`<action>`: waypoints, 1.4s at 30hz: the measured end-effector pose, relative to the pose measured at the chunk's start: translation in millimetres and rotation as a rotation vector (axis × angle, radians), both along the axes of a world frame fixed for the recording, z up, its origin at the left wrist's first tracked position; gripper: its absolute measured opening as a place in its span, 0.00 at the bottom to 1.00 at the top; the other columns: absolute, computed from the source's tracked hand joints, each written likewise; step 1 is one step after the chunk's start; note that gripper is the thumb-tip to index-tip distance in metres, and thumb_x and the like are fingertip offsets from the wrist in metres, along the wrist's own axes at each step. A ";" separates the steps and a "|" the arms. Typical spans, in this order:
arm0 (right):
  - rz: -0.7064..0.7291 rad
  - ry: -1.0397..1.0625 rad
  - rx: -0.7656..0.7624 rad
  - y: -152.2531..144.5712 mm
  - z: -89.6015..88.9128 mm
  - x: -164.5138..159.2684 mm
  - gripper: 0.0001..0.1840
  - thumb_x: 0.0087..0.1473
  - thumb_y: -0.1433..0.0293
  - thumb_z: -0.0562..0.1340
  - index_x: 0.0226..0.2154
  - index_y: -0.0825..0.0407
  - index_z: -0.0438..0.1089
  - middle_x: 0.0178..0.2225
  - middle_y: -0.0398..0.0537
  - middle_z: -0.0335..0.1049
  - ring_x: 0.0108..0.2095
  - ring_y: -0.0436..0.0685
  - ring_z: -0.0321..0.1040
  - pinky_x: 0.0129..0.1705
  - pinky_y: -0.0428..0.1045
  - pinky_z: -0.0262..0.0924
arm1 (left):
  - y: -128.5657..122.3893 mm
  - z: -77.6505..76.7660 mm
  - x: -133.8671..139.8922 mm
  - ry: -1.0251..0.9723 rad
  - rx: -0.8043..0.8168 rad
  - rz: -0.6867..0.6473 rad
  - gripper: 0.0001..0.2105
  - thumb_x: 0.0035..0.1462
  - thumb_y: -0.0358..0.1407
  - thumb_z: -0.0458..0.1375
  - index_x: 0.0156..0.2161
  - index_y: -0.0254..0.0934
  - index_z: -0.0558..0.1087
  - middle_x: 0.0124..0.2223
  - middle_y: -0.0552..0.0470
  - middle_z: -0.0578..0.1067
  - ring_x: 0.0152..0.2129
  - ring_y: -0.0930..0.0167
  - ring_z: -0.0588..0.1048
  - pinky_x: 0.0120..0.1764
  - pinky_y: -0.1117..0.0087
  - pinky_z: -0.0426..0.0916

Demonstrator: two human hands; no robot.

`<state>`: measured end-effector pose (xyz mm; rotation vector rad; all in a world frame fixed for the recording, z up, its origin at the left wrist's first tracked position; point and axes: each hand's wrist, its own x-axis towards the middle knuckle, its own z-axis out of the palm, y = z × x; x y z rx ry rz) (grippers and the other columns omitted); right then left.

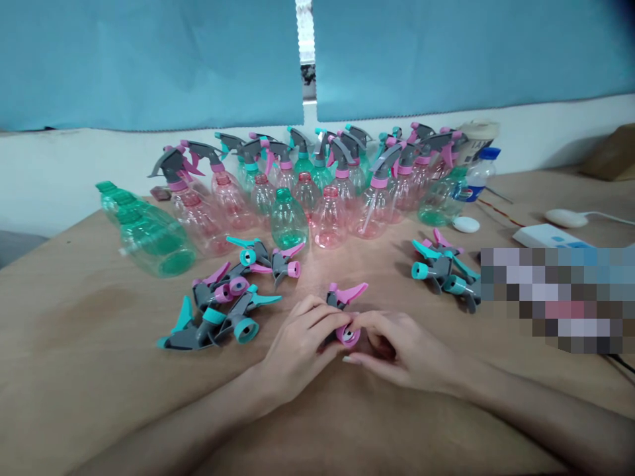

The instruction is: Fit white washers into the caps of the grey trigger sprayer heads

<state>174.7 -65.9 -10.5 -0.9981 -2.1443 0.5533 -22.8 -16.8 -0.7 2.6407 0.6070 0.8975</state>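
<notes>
Near the front of the table, my left hand (302, 340) is closed round a grey and pink trigger spray head (348, 336), its open collar facing me. The fingers of my right hand (407, 347) curl against the collar's right side, with the thumb just below it. The pink trigger (353, 293) points up and to the right, while part of the grey body is hidden by my left fingers. Loose turquoise and pink spray heads (243, 317) lie in a group to the left. More loose spray heads (436, 271) lie to the right.
Rows of pink and green bottles (330, 221) stand at the back, many with spray heads on. Green bottles (159, 241) lie at the left. A blue-capped bottle (480, 175), a white oval object (466, 225) and a white box (548, 237) are at the right.
</notes>
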 end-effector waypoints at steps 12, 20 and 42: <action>-0.016 -0.061 0.039 3.2 4.7 -1.4 0.08 0.56 0.65 0.60 0.35 0.52 0.64 0.21 0.37 0.61 0.23 0.48 0.58 0.26 0.44 0.53 | 0.4 -0.7 0.2 0.060 0.000 -0.033 0.06 0.59 0.34 0.56 0.41 0.34 0.70 0.37 0.49 0.75 0.35 0.68 0.67 0.38 0.67 0.66; 0.055 -0.048 0.067 8.5 -2.1 4.4 0.08 0.62 0.71 0.53 0.36 0.51 0.67 0.33 0.44 0.71 0.34 0.50 0.66 0.37 0.46 0.60 | 2.7 -0.5 0.7 0.094 -0.052 -0.023 0.10 0.56 0.35 0.60 0.43 0.35 0.70 0.40 0.51 0.75 0.35 0.69 0.66 0.41 0.67 0.65; -0.115 0.060 0.018 3.7 6.4 11.5 0.06 0.60 0.69 0.57 0.35 0.51 0.69 0.33 0.45 0.72 0.35 0.51 0.69 0.35 0.46 0.64 | 11.2 2.7 -3.2 0.018 -0.114 0.153 0.13 0.54 0.33 0.62 0.46 0.38 0.70 0.40 0.52 0.75 0.38 0.68 0.68 0.42 0.65 0.67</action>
